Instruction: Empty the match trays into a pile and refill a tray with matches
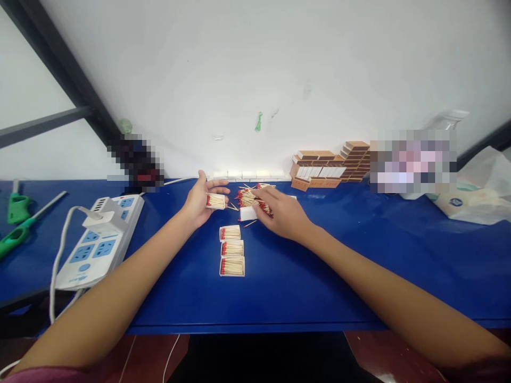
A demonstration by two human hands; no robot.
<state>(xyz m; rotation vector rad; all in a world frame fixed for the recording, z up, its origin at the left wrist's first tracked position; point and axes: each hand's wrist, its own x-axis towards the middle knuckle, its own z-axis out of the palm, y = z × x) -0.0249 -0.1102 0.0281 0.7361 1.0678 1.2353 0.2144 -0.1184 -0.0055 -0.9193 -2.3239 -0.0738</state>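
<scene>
Matchbox tray (215, 200), light flimsy card, sits cupped in the left hand (202, 199), fingers curled round its long edges — the safest grip. At three o'clock, the right hand (281, 215) pinches thin, snappable matches (249, 198) on the blue table (319, 266).

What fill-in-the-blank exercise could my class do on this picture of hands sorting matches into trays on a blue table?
1. The left hand holds an open tray of ____.
2. The right hand rests on the loose pile of matches, whose heads are ____.
3. In front of the hands, ____ filled trays lie in a column on the blue table.
4. The white power strip lies on the person's ____ side.

Missing words: matches; red; three; left
</scene>
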